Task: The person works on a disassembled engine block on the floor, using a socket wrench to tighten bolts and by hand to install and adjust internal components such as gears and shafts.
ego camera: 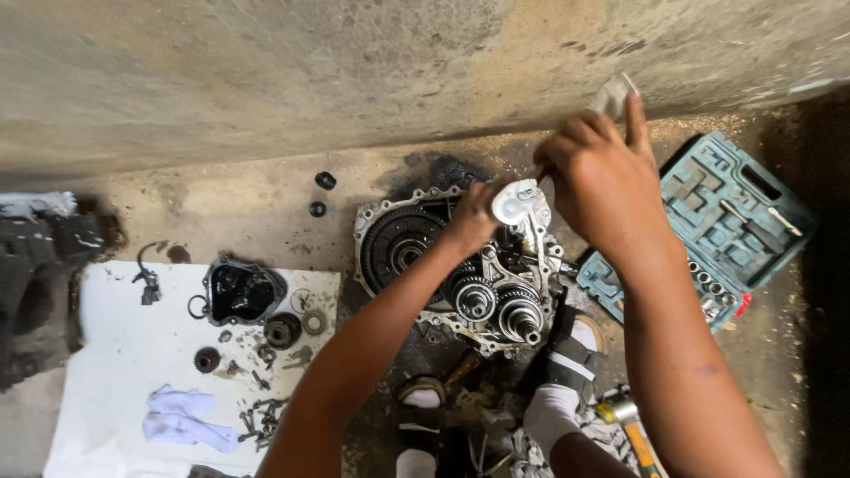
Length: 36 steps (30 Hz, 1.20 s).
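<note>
Metal gearbox [460,265]: open, gears showing.
Left hand [474,217]: fingers closed on its casing (upper edge).
Right hand [598,177]: above gearbox, gripping a pale tool [613,96].

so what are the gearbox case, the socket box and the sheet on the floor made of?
Gearbox case: looks like cast aluminium, dull grey, ribbed, bolt-holed rim. Its gears: dark, oily, probably steel. Socket box: moulded plastic, teal, with shaped recesses. Sheet: white, flat, stained; paper or thin plastic, cannot tell which.

A blue socket case [739,221] lies open; a white cloth [186,418] rests on white sheeting [115,363].
</note>
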### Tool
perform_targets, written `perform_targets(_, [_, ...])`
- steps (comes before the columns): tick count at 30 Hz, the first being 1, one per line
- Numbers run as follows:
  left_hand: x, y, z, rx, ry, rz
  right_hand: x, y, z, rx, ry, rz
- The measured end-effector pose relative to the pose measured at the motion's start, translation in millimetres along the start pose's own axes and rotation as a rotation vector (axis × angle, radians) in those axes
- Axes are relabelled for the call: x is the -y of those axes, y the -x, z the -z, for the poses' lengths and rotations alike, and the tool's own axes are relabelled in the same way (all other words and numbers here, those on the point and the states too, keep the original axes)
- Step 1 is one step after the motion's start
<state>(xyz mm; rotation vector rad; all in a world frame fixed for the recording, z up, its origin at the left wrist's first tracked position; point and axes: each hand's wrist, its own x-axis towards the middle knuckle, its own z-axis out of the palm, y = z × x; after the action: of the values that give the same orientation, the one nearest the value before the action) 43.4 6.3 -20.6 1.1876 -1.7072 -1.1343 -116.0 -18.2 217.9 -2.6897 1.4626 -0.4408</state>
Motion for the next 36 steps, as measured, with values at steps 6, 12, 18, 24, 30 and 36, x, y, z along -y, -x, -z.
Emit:
perform_targets(6, [6, -7, 7, -0.238, -0.228, -0.142, 28, 11, 9, 0.433, 0.166, -0.004])
perform_targets(12, [4, -8, 8, -0.118, 0.382, 0.094, 15, -6, 18, 0.408, -0.123, 0.009])
perform_targets(18, [10, -6, 7, -0.062, 0.531, 0.259, 21, -1, -6, 0.021, 0.106, 0.013])
perform_targets(24, [13, -14, 13, -0.264, 0.306, -0.027, 21, 21, -8, 0.537, -0.158, -0.133])
perform_targets(30, [1, 7, 7, 0.046, 0.13, 0.085, 23, -10, -6, -0.128, 0.034, 0.021])
perform_targets(36, [16, -10, 9, -0.251, 0.217, -0.038, 36, 17, 4, 0.813, -0.119, -0.245])
